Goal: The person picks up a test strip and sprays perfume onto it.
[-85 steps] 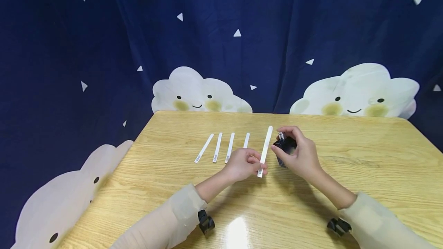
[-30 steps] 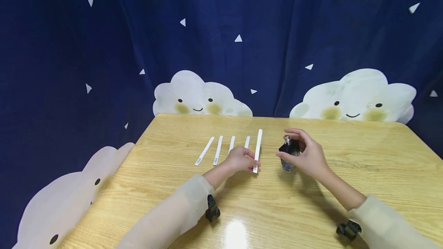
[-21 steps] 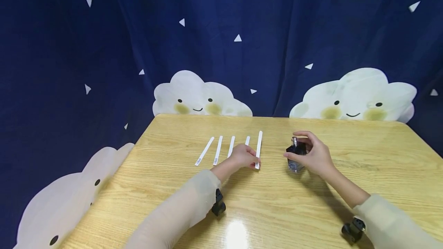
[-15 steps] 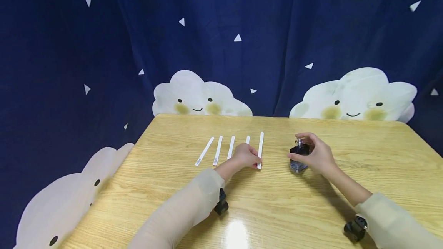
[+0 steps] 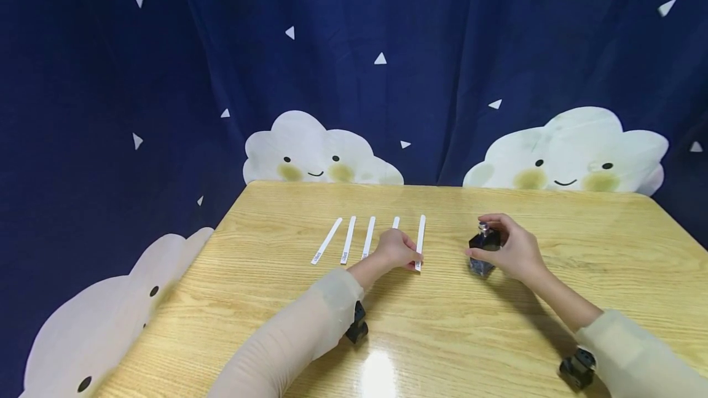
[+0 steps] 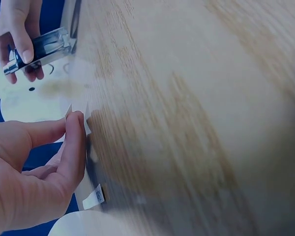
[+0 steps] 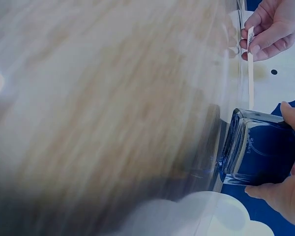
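My left hand (image 5: 394, 249) pinches the lower end of a white perfume test strip (image 5: 421, 232) between thumb and fingers. That strip lies close to the table top, its rounded end pointing away from me. To the right, my right hand (image 5: 513, 252) grips a dark glass perfume bottle (image 5: 483, 242) with thumb and fingers on its sides. The bottle is upright and uncapped, its metal spray neck at the top. In the right wrist view, the base of the bottle (image 7: 265, 147) is at or just above the table; I cannot tell if it touches.
Several more white strips (image 5: 348, 240) lie in a row left of my left hand, which partly covers the nearest strip (image 5: 396, 222). The wooden table (image 5: 442, 336) ends at a dark blue curtain (image 5: 332, 66) with white clouds.
The hands have drawn apart. My left hand has lowered its strip toward the table, beside the row. My right hand has carried the bottle away to the right.
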A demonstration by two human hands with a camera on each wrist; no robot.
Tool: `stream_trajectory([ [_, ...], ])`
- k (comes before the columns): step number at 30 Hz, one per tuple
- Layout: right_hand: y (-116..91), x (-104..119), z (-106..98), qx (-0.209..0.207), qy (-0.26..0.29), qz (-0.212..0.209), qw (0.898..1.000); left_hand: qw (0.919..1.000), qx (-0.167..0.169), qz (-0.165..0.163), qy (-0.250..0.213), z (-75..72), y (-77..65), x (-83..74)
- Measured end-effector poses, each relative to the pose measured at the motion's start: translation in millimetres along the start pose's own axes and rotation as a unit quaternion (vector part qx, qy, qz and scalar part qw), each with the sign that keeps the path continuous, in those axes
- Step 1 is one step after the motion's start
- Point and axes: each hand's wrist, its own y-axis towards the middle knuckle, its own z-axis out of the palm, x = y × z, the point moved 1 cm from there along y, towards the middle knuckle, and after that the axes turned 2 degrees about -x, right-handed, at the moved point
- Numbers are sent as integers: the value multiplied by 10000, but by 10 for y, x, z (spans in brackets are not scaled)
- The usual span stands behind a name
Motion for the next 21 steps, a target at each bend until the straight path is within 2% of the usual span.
stream_trajectory([
  [8,-45,-20,-69,114,111,67,9999,9999,-3,-4,123,15,15,-10],
  [16,-67,-50,-56,542,-56,224,9983,9963,-77,176,842,-10,-28,3],
  [21,-75,-47,-89,524,-5,294,9982,9949,-121,295,953,-25,-55,-25],
])
